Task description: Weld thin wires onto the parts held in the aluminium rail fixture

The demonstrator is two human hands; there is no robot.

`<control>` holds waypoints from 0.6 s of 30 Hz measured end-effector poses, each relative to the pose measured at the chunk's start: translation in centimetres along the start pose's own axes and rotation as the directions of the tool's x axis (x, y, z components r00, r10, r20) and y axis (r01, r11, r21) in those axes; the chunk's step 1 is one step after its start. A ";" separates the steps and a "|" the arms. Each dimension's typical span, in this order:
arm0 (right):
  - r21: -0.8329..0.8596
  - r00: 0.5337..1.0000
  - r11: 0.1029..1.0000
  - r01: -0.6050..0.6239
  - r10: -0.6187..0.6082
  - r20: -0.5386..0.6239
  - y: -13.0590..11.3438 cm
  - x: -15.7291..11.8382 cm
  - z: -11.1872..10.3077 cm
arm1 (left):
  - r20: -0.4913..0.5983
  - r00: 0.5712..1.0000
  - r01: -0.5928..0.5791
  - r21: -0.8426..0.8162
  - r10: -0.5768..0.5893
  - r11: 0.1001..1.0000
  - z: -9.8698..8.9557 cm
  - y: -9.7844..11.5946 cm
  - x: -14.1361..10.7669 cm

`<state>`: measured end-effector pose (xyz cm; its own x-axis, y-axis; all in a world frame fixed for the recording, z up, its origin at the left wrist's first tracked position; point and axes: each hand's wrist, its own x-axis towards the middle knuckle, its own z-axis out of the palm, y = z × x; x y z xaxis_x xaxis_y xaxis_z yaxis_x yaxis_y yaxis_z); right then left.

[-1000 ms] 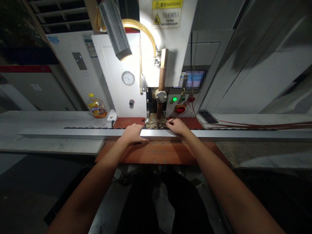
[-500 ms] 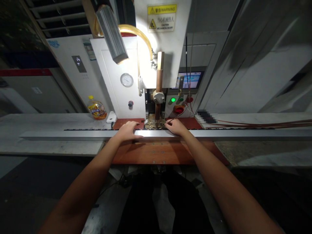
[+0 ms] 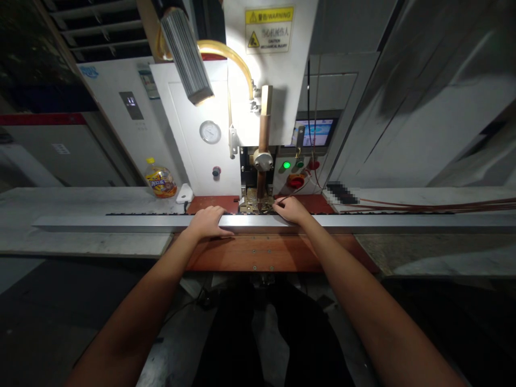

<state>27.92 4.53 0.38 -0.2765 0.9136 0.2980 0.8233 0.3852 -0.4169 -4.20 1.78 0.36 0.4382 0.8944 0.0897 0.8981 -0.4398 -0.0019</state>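
Note:
A long silver metal bar (image 3: 258, 221) lies across the bench in front of the machine. My left hand (image 3: 207, 222) rests over the bar left of centre, fingers over its far edge and thumb along its near side. My right hand (image 3: 290, 208) lies on the bar to the right, thumb and index finger pinched by the copper electrode (image 3: 262, 183); a thin dark wire seems to run from the pinch, its end too small to make out. A dark strip with small pieces (image 3: 141, 214) runs along the bar's far edge.
The machine's white head (image 3: 268, 70) with a warning label rises ahead. A grey ribbed lamp (image 3: 187, 59) hangs at upper left. A bottle (image 3: 161, 180) and a small white object (image 3: 184, 194) stand at left. Lit green button (image 3: 286, 165), screen (image 3: 318, 132) and brown cables (image 3: 435, 205) are at right.
My left hand has shifted slightly left and its thumb has moved down toward the near side of the bar. My right hand and the bar look unchanged.

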 end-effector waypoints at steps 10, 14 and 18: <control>0.016 1.000 1.000 0.018 -0.018 0.003 0.0 -0.1 0.0 | -0.030 0.998 0.048 0.053 -0.047 0.997 0.2 0.4 -0.3; 0.022 1.000 0.999 0.023 -0.023 -0.004 0.1 -0.1 0.1 | -0.037 0.998 0.045 0.052 -0.043 0.998 0.1 0.4 -0.4; 0.024 1.000 0.999 0.029 -0.029 -0.005 0.2 0.0 0.2 | -0.039 0.998 0.051 0.055 -0.049 0.997 0.0 0.6 -0.5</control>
<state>28.02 4.60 0.15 -0.2975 0.9014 0.3145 0.8030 0.4144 -0.4284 -3.89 1.07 0.29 0.3922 0.9108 0.1288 0.9199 -0.3887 -0.0526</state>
